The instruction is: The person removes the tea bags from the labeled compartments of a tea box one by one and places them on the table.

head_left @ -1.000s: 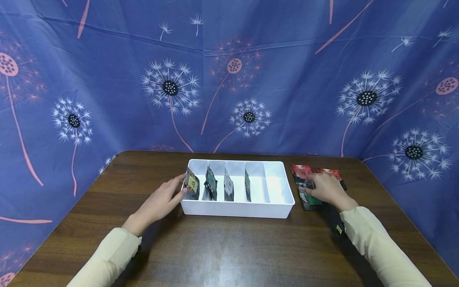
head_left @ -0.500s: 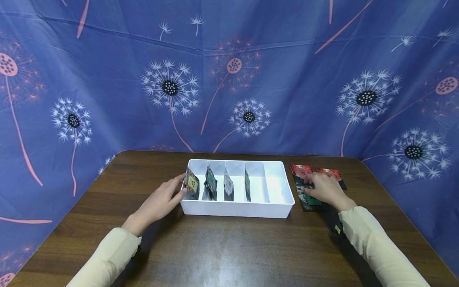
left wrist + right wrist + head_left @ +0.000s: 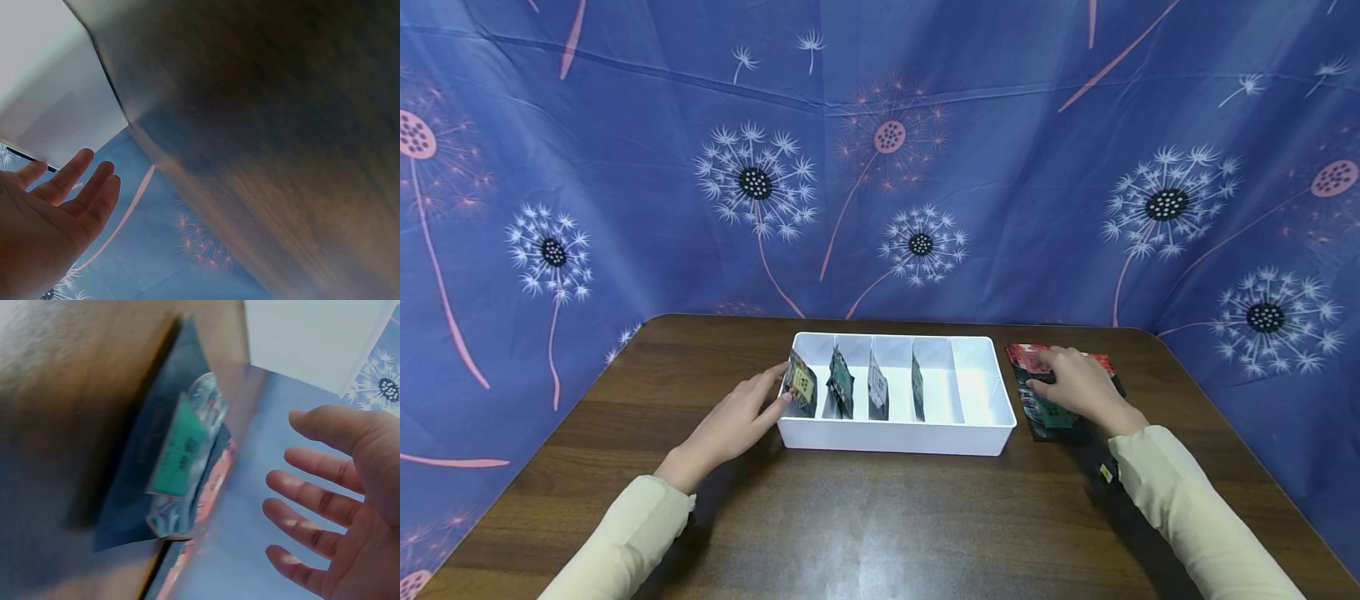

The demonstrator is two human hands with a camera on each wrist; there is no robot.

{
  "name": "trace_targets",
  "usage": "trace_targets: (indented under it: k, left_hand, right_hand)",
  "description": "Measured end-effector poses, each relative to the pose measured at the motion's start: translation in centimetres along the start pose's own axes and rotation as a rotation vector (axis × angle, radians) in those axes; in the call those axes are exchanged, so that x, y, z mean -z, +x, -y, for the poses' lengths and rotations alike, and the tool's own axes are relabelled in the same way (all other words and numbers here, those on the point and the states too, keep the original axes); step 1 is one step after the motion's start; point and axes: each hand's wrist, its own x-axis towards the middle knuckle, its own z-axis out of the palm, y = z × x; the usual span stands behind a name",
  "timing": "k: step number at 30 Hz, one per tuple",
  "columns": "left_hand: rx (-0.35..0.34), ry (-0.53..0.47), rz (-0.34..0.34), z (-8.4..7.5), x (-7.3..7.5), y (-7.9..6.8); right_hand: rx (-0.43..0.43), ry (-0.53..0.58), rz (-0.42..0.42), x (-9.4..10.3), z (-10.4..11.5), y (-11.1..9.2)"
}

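a dark brown, wood-grained surface [image 3: 820, 504] has rounded far corners, and a pale, soft-edged glare [image 3: 872, 550] lies on it about midway between the left and right edges. a blue cloth [image 3: 1007, 50], creased across its upper part, hangs behind the far edge and past both side edges. it is printed with white dandelions [image 3: 756, 183] with black centres and pink dandelions [image 3: 890, 137]; one white head shows above the far right corner.
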Motion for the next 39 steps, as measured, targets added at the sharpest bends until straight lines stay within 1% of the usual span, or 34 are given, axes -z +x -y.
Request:
trace_targets:
  k: [4, 8, 11, 17, 25, 29, 39]
  left_hand:
    - [-0.005, 0.003, 0.0, 0.1, 0.0, 0.1]
    - [-0.004, 0.003, 0.0, 0.1, 0.0, 0.1]
    - [-0.002, 0.002, 0.001, 0.1, 0.0, 0.1]
    - [-0.002, -0.005, -0.001, 0.1, 0.0, 0.1]
    - [-0.006, -0.009, 0.0, 0.1, -0.1, 0.2]
    - [-0.009, -0.008, 0.003, 0.2, -0.2, 0.2]
    - [-0.006, -0.013, 0.004, 0.1, 0.0, 0.1]
  right_hand:
    - [0.027, 0.005, -0.033, 0.6, 0.5, 0.1]
    - [0.067, 0.009, -0.103, 1.2, 1.2, 0.4]
    - [0.084, 0.009, -0.138, 1.7, 1.9, 0.4]
    - [0.096, 0.021, -0.137, 2.7, 3.5, 0.4]
    - [0.163, 0.0, -0.168, 3.3, 5.7, 0.8]
    - [0.191, -0.014, -0.173, 3.2, 6.7, 0.9]
    - [0.249, -0.02, -0.191, 2.3, 8.6, 1.4]
